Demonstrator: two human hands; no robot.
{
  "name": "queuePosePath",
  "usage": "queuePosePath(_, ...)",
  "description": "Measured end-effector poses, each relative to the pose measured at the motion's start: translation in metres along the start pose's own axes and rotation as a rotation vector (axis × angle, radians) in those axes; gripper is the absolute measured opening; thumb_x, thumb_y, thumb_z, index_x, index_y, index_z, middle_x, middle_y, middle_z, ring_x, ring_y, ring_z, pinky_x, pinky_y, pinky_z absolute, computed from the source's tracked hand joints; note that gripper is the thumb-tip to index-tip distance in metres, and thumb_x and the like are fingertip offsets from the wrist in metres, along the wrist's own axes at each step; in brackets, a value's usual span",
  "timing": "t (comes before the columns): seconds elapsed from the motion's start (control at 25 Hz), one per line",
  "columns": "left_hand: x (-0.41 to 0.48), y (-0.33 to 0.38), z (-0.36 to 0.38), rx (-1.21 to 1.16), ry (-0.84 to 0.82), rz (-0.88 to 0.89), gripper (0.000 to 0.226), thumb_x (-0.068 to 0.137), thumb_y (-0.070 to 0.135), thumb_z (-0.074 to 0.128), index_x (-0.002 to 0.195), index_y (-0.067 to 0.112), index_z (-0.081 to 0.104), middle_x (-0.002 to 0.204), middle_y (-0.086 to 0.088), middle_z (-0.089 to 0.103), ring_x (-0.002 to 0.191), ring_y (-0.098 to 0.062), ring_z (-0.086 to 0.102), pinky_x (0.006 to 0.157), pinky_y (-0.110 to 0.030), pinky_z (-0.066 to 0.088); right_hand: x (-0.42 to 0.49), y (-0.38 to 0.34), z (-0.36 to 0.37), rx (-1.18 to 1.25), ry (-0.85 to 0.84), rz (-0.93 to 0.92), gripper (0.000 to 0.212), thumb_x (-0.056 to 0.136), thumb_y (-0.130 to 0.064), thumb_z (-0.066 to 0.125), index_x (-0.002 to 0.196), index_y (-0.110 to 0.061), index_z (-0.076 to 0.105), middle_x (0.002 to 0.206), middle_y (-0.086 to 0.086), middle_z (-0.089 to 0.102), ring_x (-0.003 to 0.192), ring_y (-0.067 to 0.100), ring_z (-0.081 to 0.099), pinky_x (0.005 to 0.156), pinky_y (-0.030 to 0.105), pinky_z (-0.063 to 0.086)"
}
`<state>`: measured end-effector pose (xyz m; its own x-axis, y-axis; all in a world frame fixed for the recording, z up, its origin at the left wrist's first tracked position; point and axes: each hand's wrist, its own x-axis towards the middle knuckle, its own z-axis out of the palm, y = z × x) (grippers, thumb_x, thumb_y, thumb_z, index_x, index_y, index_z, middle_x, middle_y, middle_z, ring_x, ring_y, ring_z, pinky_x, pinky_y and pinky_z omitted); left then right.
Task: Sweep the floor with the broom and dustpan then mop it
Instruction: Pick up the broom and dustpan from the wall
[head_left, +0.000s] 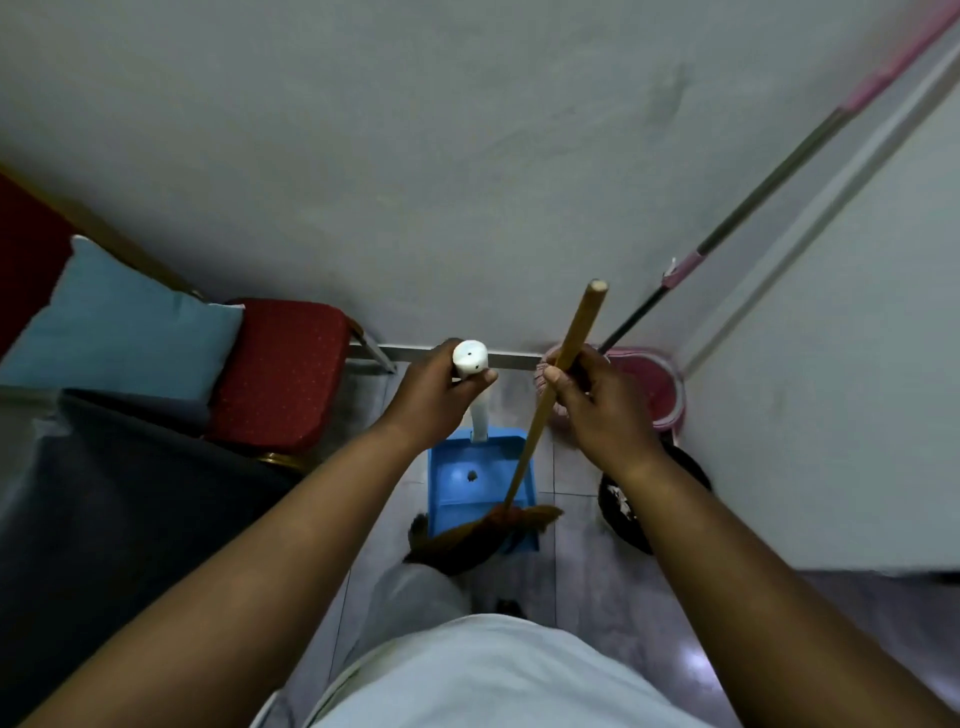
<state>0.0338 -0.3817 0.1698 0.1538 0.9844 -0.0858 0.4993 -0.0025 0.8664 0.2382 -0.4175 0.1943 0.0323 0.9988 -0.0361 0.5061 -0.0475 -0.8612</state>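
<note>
My left hand (439, 397) grips the white upright handle (470, 357) of a blue dustpan (470, 480) that rests on the tiled floor in front of me. A small dark speck of dirt lies inside the pan. My right hand (597, 402) is closed around the wooden stick of a broom (558, 374). Its brown bristles (467, 535) lie across the front lip of the dustpan. A mop with a pink and grey pole (753, 200) leans against the wall at the right, with its head in a pink bucket (657, 384).
A red padded chair (280, 379) with a light blue cushion (119, 327) stands at the left, beside a dark covered surface (104, 519). A dark bin (621, 506) sits by the white wall at the right. The grey wall is straight ahead.
</note>
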Motion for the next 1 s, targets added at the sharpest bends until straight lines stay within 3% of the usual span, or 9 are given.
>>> queuePosePath(0.16, 0.083, -0.015, -0.009, 0.017, -0.035, 0.02, 0.02, 0.089, 0.028, 0.069, 0.101, 0.015, 0.059, 0.098, -0.003, 0.064, 0.09, -0.017, 0.06, 0.079, -0.032, 0.048, 0.076, 0.007, 0.008, -0.067, 0.049, 0.019, 0.019, 0.095, -0.039, 0.054, 0.106, -0.026, 0.062, 0.094, -0.006, 0.071, 0.089, 0.006, 0.066, 0.076, 0.024, 0.052)
queuePosePath(0.28, 0.135, -0.023, -0.014, 0.032, -0.1, 0.05, 0.023, 0.088, 0.024, 0.071, 0.102, 0.01, 0.06, 0.098, -0.006, 0.064, 0.088, -0.017, 0.058, 0.073, -0.017, 0.044, 0.124, 0.011, 0.015, -0.11, 0.06, 0.057, 0.018, 0.095, -0.039, 0.055, 0.106, -0.028, 0.063, 0.091, -0.009, 0.069, 0.087, 0.005, 0.065, 0.072, 0.018, 0.048)
queuePosePath(0.44, 0.206, -0.035, -0.022, 0.015, -0.14, 0.043, 0.033, 0.085, 0.022, 0.074, 0.114, 0.016, 0.063, 0.105, 0.0, 0.065, 0.092, -0.012, 0.059, 0.073, -0.003, 0.039, 0.184, 0.018, 0.029, -0.131, 0.075, 0.142, 0.02, 0.092, -0.047, 0.051, 0.104, -0.035, 0.061, 0.088, -0.015, 0.066, 0.086, 0.002, 0.062, 0.07, 0.016, 0.045)
queuePosePath(0.56, 0.252, -0.051, -0.018, -0.03, -0.151, 0.01, 0.033, 0.082, 0.017, 0.077, 0.112, 0.014, 0.066, 0.105, 0.001, 0.067, 0.095, -0.012, 0.061, 0.078, -0.006, 0.043, 0.223, 0.034, 0.04, -0.084, 0.089, 0.209, 0.018, 0.094, -0.042, 0.052, 0.104, -0.031, 0.061, 0.095, -0.003, 0.07, 0.092, 0.013, 0.065, 0.078, 0.032, 0.053)
queuePosePath(0.64, 0.273, -0.064, -0.011, -0.058, -0.148, -0.043, 0.029, 0.081, 0.014, 0.078, 0.107, 0.011, 0.066, 0.101, 0.0, 0.067, 0.093, -0.014, 0.061, 0.081, -0.014, 0.046, 0.242, 0.046, 0.047, -0.073, 0.093, 0.247, 0.011, 0.095, -0.035, 0.055, 0.103, -0.031, 0.061, 0.096, -0.001, 0.07, 0.091, 0.013, 0.064, 0.08, 0.033, 0.052)
queuePosePath(0.72, 0.295, -0.081, -0.002, -0.078, -0.142, -0.101, 0.028, 0.08, 0.012, 0.078, 0.105, 0.01, 0.067, 0.099, 0.001, 0.067, 0.092, -0.013, 0.061, 0.082, -0.018, 0.047, 0.261, 0.061, 0.054, -0.102, 0.072, 0.275, 0.01, 0.095, -0.035, 0.055, 0.102, -0.032, 0.061, 0.093, -0.004, 0.07, 0.085, 0.009, 0.06, 0.072, 0.027, 0.048)
queuePosePath(0.88, 0.335, -0.112, 0.015, 0.0, -0.164, -0.109, 0.026, 0.078, 0.016, 0.08, 0.101, 0.014, 0.067, 0.09, 0.005, 0.065, 0.081, -0.005, 0.056, 0.072, -0.005, 0.041, 0.299, 0.095, 0.069, -0.076, 0.012, 0.312, 0.012, 0.096, -0.031, 0.056, 0.105, -0.026, 0.063, 0.093, 0.0, 0.069, 0.085, 0.011, 0.061, 0.072, 0.023, 0.046)
queuePosePath(1.0, 0.361, -0.133, 0.028, 0.019, -0.186, -0.118, 0.027, 0.078, 0.015, 0.08, 0.102, 0.014, 0.067, 0.091, 0.006, 0.065, 0.082, -0.003, 0.055, 0.074, -0.008, 0.042, 0.329, 0.117, 0.076, -0.107, -0.002, 0.325, 0.015, 0.096, -0.03, 0.056, 0.107, -0.024, 0.063, 0.085, -0.01, 0.061, 0.072, -0.004, 0.052, 0.06, -0.001, 0.035)
